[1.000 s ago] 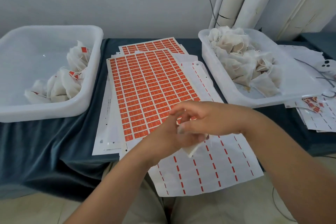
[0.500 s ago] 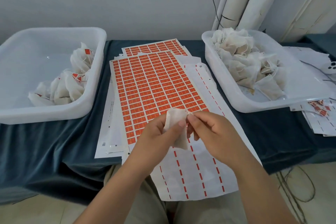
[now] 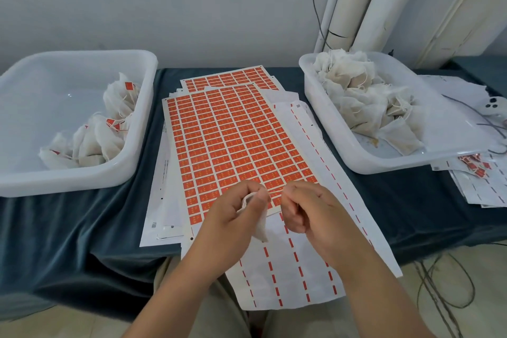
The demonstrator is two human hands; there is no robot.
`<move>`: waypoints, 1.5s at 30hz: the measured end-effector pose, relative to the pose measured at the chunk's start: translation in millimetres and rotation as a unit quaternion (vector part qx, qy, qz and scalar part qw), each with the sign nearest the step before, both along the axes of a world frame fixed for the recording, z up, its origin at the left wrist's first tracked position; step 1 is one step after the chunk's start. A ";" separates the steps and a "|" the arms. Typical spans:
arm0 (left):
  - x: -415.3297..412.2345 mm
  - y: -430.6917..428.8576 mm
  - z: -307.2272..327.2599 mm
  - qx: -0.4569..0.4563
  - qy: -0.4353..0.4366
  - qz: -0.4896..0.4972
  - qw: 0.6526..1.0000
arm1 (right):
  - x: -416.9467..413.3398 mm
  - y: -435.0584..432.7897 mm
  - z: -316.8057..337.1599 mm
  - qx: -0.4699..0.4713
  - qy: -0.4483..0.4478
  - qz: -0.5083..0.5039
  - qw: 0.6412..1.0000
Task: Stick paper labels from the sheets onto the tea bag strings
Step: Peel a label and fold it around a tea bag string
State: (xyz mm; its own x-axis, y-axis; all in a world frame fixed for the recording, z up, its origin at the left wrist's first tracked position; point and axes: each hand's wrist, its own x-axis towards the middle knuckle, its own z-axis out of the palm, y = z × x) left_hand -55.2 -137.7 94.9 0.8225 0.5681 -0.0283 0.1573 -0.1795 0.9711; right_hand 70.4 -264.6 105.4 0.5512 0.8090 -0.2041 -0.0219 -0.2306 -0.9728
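Tea bag (image 3: 260, 223): gripped in left hand (image 3: 233, 217) fingers; right hand (image 3: 310, 211) fingers pinch its string (image 3: 274, 190), stretched between hands. Location: above label sheet (image 3: 233, 140), 6 o'clock edge. Handling: hold string taut, free end exposed, before peeling nearest label.

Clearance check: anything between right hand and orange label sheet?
Nothing visible. The right hand, pinching the string, sits over the near edge of the orange label sheet; the left hand holds the tea bag beside it.

Nothing here is legible: the orange label sheet (image 3: 233, 145) bears pale marks too small to read, and the dark print edging the white sheets (image 3: 165, 173) is blurred.
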 end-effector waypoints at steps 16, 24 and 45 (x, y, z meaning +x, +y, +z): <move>-10.9 -0.9 -8.3 0.105 -0.003 -0.047 0.993 | -3.8 -11.4 -14.3 0.229 0.227 -0.042 0.946; -1.2 3.1 -6.7 0.053 -0.015 0.008 0.998 | -7.8 -5.3 -12.7 0.216 0.173 -0.067 0.959; -78.7 62.2 -19.4 -0.138 -0.021 0.255 0.957 | -20.6 54.3 -44.0 -0.084 0.122 -0.062 0.987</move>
State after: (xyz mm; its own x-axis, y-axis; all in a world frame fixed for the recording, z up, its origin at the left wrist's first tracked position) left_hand -134.0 -75.6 75.4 0.4442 0.8714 -0.2081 0.1160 0.1743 0.9778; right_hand 49.8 -210.3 61.5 0.5625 0.6817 -0.4678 -0.2889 -0.3681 -0.8838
